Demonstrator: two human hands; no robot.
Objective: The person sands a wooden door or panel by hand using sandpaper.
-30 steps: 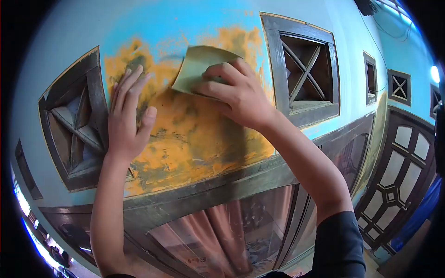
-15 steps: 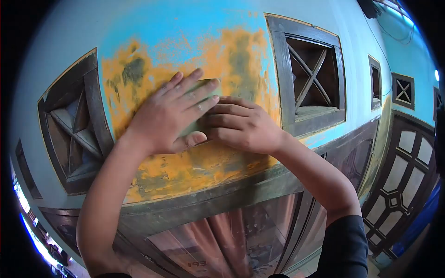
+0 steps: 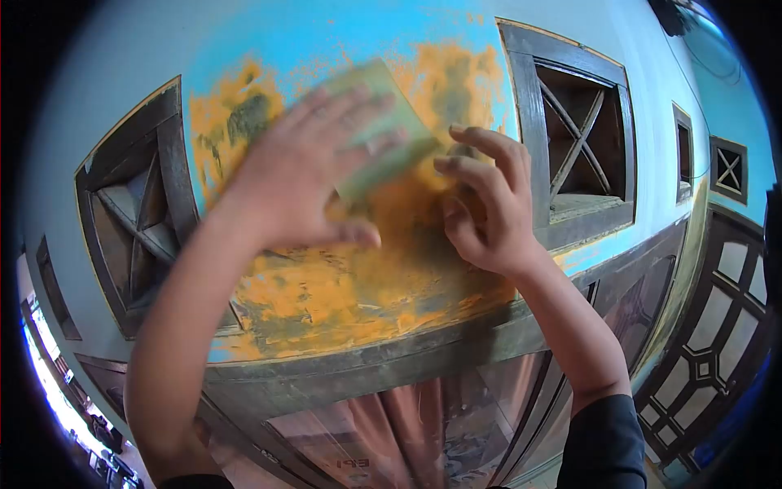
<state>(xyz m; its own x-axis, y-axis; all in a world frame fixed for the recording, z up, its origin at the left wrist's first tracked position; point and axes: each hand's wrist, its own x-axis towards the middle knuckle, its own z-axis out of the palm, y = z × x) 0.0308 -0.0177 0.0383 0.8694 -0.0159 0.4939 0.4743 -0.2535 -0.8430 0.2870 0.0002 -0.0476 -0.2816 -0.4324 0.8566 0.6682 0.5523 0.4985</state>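
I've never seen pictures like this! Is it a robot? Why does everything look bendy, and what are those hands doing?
No robot here: these are a person's own two bare hands. The camera sits on the person's head, looking forward and down, and its picture bends straight things, like a peephole does.

The surface in front is an upright wall, with blue, orange and dark patches. On either side is a wooden frame with crossed bars: the left frame and the right frame.

The left hand, a bit blurry, is spread over a thin greenish sheet at the wall. The right hand is beside it with bent fingers, holding nothing that I can see. I can't tell whether it touches the wall.
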